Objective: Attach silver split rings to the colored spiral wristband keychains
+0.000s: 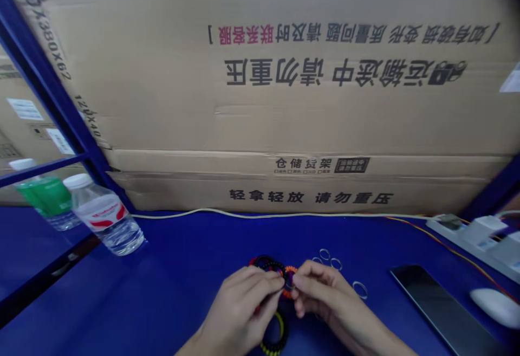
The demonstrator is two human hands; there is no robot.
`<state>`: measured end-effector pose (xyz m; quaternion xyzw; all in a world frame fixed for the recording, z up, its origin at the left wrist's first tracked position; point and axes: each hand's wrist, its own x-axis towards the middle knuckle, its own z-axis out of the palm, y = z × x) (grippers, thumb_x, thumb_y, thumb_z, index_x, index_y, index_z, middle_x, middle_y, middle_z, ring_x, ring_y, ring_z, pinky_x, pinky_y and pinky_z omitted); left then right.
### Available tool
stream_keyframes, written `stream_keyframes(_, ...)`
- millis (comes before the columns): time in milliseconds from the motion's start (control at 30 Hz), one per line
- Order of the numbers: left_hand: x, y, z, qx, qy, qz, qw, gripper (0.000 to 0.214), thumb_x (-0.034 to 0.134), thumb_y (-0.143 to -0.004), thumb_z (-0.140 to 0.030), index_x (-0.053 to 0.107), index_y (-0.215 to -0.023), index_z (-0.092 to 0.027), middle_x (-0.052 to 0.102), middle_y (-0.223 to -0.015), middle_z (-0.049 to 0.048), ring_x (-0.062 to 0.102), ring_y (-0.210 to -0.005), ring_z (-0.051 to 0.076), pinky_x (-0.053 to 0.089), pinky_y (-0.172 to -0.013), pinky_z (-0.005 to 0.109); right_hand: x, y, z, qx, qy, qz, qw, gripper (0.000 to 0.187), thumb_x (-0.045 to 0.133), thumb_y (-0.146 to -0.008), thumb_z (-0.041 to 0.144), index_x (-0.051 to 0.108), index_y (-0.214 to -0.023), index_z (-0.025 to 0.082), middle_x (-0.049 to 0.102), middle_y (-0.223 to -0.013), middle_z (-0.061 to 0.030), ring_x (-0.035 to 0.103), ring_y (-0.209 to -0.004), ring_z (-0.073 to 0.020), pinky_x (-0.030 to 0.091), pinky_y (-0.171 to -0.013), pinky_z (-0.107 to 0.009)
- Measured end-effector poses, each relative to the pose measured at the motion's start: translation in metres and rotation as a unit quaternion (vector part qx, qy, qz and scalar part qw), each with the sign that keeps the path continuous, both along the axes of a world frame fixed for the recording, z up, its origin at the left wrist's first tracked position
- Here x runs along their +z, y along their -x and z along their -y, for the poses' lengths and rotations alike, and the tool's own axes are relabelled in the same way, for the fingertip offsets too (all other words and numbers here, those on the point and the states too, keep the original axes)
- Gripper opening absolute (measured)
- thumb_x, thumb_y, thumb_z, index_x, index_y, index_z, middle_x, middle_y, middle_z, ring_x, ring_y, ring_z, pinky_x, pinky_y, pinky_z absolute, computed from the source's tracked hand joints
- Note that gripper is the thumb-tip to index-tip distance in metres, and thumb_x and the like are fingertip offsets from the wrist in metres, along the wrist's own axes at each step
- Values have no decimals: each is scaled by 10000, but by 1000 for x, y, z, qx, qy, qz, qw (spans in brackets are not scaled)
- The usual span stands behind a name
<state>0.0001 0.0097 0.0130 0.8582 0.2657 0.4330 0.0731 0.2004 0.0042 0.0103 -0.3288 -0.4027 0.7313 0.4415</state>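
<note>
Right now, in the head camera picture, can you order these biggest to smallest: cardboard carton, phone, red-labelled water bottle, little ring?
1. Cardboard carton, largest.
2. Phone and red-labelled water bottle look alike, and nearness to the camera makes it unsure, so unranked.
3. Little ring, smallest.

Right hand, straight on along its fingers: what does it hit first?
The orange coiled band at the fingertips of the right hand, probably already touching, though depth is unclear. Just beyond it is the left hand.
</note>
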Motion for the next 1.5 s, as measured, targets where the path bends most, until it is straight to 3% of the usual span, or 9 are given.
stream_keyframes(233, -1, -1, 1, -15, 25, 14, 999, 233, 608, -850, -46, 627, -1045, -174, 722, -967, 50, 665, -838, 150, 535, -792, 242, -1, 1, 2, -24, -23, -9, 999, 136, 745, -789, 243, 684, -770, 123, 676, -722, -31, 602, -704, -124, 466, -729, -261)
stream_keyframes(467, -2, -1, 2, -28, 15, 4, 999, 259, 604, -844, -33, 622, -1056, -181, 723, -982, 42, 644, -844, 162, 544, -790, 262, -7, 3, 0, 21, 42, -80, 996, 206, 666, -857, 289, 710, -758, 114, 622, -748, -36, 558, -691, -131, 445, -686, -281)
stream_keyframes(633, -1, -3, 4, -8, 50, 32, 998, 260, 638, -845, -61, 619, -1066, -197, 727, -1007, 29, 688, -851, 139, 537, -827, 221, -10, 4, 1, -31, -8, -70, 997, 165, 731, -802, 288, 719, -773, 126, 601, -796, -30, 475, -678, -112, 382, -636, -247)
stream_keyframes(833, 2, -2, 5, -38, 5, -13, 999, 283, 611, -858, -46, 605, -1106, -181, 729, -971, 45, 656, -827, 171, 536, -774, 269, -11, 4, -1, 15, 76, -111, 991, 382, 557, -914, 379, 685, -669, 116, 483, -632, -15, 402, -611, -126, 331, -580, -274)
stream_keyframes(900, 2, -2, 4, -39, 0, -25, 999, 287, 602, -863, -43, 601, -1116, -179, 728, -972, 47, 643, -836, 178, 531, -779, 281, -11, 3, -2, 23, 90, -118, 989, 305, 594, -893, 317, 681, -679, 119, 455, -624, -1, 375, -601, -119, 313, -570, -268)
stream_keyframes(1033, 2, -3, 3, -29, 32, -11, 999, 234, 604, -873, -70, 610, -1076, -186, 725, -919, 39, 635, -774, 161, 529, -752, 263, -10, 3, 0, -25, 55, -128, 990, 166, 662, -851, 277, 711, -790, 131, 506, -727, -15, 388, -664, -122, 329, -607, -264)
stream_keyframes(1233, 8, 0, 4, -57, -8, -55, 997, 254, 592, -857, -43, 615, -1060, -193, 728, -1016, 28, 627, -814, 166, 524, -773, 270, -10, 4, 1, 25, 90, -138, 986, 329, 597, -889, 353, 696, -688, 113, 450, -636, -5, 370, -625, -125, 314, -596, -274)
stream_keyframes(1300, 8, 1, 4, -60, -8, -68, 996, 273, 598, -853, -42, 611, -1078, -196, 725, -1040, 25, 623, -826, 169, 524, -777, 273, -10, 3, 1, 37, 95, -136, 985, 306, 613, -882, 329, 688, -677, 114, 422, -620, 7, 347, -609, -119, 303, -590, -271)
stream_keyframes(1500, 7, -3, 4, -58, 33, 5, 998, 212, 615, -863, -61, 623, -1025, -197, 736, -955, 30, 639, -756, 135, 524, -751, 242, -7, 2, 3, -14, 43, -157, 987, 218, 709, -808, 346, 724, -778, 130, 477, -698, -7, 373, -668, -129, 326, -623, -274)
